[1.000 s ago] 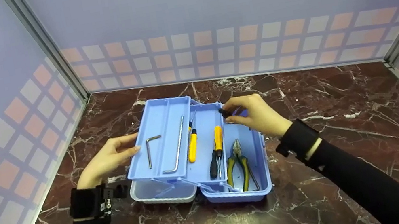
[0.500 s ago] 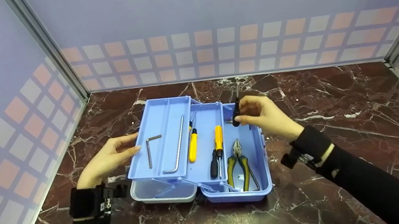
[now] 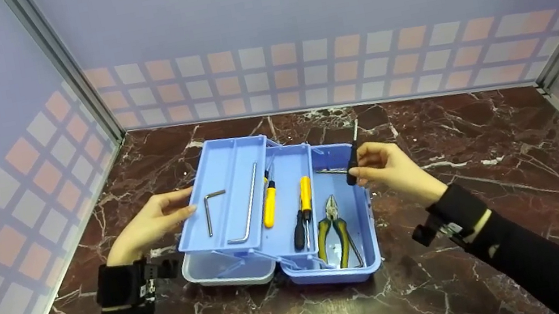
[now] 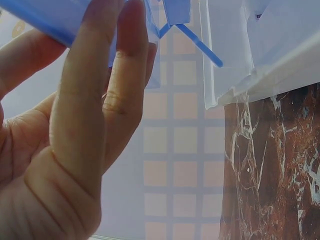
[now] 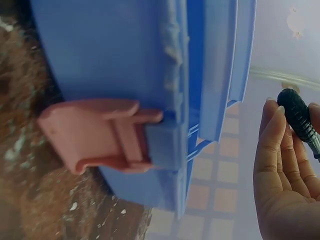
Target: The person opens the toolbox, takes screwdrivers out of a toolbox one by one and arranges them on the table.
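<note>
My right hand [image 3: 387, 164] pinches a small screwdriver [image 3: 353, 164] by its black handle, over the right rim of the blue toolbox [image 3: 335, 279]. The shaft points up and away; the right wrist view shows the ribbed screwdriver handle [image 5: 296, 112] between thumb and fingers. At the far left, my left hand [image 3: 158, 221] holds the edge of the toolbox's raised upper tray [image 3: 221, 167], thumb and fingers at its side. Two hex keys lie in that tray, a long hex key [image 3: 251, 208] and a short hex key [image 3: 209, 215].
The middle tray [image 3: 281, 165] bears a yellow-handled tool [image 3: 270, 204], an orange-handled screwdriver [image 3: 305, 193] and a black-handled one. Below, pliers [image 3: 334, 233] and a hex key [image 3: 355, 250] lie in the base. A pink latch [image 5: 95, 132] hangs open. The white lid [image 3: 232, 277] is folded left.
My right hand has lifted the screwdriver out of the toolbox and moved right and toward me, uncovering a thin metal piece at the back of the base. The left hand stays put.
</note>
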### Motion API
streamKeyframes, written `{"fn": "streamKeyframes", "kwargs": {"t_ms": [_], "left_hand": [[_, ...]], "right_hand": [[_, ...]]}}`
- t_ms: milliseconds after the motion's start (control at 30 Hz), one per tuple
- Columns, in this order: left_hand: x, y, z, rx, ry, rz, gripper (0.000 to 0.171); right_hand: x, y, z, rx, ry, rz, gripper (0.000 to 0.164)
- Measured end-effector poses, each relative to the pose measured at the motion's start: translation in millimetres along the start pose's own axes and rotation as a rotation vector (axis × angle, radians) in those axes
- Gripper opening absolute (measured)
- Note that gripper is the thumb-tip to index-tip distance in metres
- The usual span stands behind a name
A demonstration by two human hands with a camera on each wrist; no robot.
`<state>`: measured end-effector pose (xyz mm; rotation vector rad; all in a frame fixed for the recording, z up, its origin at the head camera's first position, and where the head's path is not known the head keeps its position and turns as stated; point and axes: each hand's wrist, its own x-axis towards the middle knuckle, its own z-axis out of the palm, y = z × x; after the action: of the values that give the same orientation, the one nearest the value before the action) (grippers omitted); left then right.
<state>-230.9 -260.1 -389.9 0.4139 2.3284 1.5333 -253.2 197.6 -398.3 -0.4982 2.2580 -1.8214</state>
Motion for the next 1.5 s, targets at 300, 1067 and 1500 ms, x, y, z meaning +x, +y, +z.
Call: {"fn": "streamKeyframes", "kwargs": {"t_ms": [300,1067,1500], "left_hand": [[0.4,-0.8,-1.9,0.024,0.007,0.008,0.057],[0.3,-0.8,-1.2,-0.01,-0.009,0.008,0.057],[0.6,-1.3,-0.4,-0.005,-0.013,0.003,0.056]], "right_hand": [[-12,14,-20,0.055,0.054,0.004,0.011],[-37,54,-70,0.084,-0.004,0.217,0.009],[-42,68,-73,-0.141,-0.103,0.33,0.017]]}}
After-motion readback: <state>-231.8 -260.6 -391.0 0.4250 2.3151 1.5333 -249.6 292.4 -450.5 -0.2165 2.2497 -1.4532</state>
